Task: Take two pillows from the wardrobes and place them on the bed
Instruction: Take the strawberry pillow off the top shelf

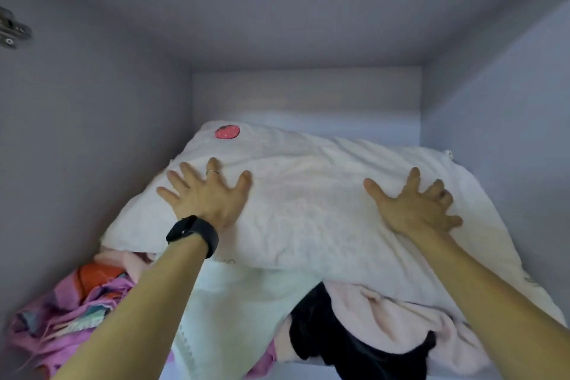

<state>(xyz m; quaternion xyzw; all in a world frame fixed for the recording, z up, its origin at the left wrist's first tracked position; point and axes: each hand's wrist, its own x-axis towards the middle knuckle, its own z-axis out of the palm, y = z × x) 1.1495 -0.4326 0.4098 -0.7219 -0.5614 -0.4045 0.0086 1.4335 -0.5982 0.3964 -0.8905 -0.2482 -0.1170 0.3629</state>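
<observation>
A large white pillow (308, 194) with a small pink round patch (227, 132) near its far left corner lies inside a wardrobe compartment, on top of a pile of fabrics. My left hand (206, 194), with a black watch on the wrist and a ring, rests flat on the pillow's left part, fingers spread. Spread the same way, my right hand (413, 203) lies flat on the pillow's right part. Neither hand grips the pillow. A second pillow is not in view.
Under the pillow lie a white cloth (234, 311), a pale pink garment (385, 311), a black garment (333, 333) and pink, orange and striped fabrics (77, 311) at the left. Grey wardrobe walls (92, 133) close in on the sides, back and top. A metal hinge (12, 29) sits on the left wall.
</observation>
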